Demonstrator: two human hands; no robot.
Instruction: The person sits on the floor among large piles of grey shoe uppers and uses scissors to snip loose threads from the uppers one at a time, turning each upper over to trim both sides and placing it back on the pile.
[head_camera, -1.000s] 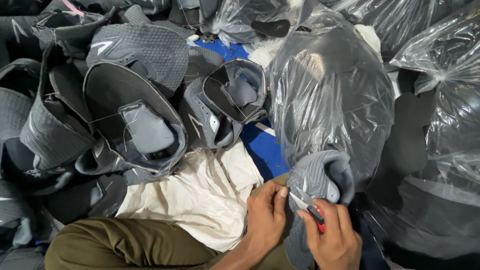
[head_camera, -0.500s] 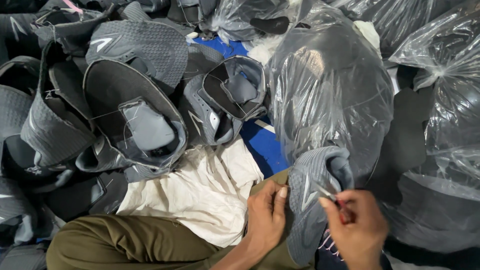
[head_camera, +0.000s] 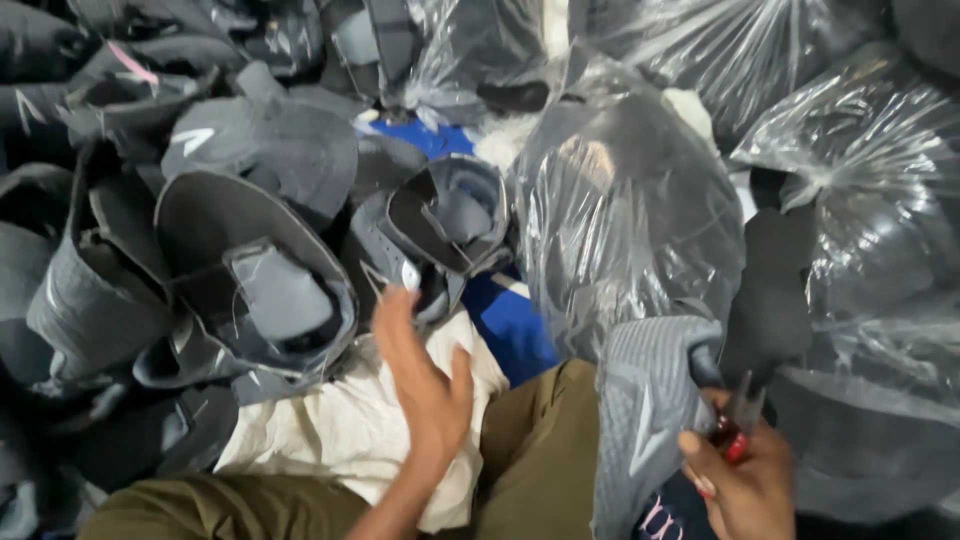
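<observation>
While the left hand (head_camera: 425, 385) stretches out flat toward 12 o'clock, its fingers are spread wide and hold nothing; the fingertips reach the edge of a dark shoe upper (head_camera: 445, 225) that lies open among the pile, and whether they touch it I cannot tell. Under this hand lies a cream cloth (head_camera: 340, 430), spread over the person's olive trouser leg (head_camera: 540, 450). The right hand (head_camera: 745, 480), low at 5 o'clock, is closed around small snips (head_camera: 738, 425) with red handles, the metal tips pointing up toward 12 o'clock. Just beside it, at its 9 o'clock, a grey upper (head_camera: 645, 400) with a pale stripe stands draped over the lap, touching the trouser leg; the right hand's fingers sit against its lower edge. At 10 o'clock from the left hand, a large grey upper (head_camera: 260, 270) lies with its tongue facing up, and more dark uppers are heaped beyond it to the frame's left edge. A patch of blue sheet (head_camera: 515, 320) shows between the pile and the clear plastic bags (head_camera: 625, 210), which are stuffed with dark pieces and fill the scene from 12 to 3 o'clock.
</observation>
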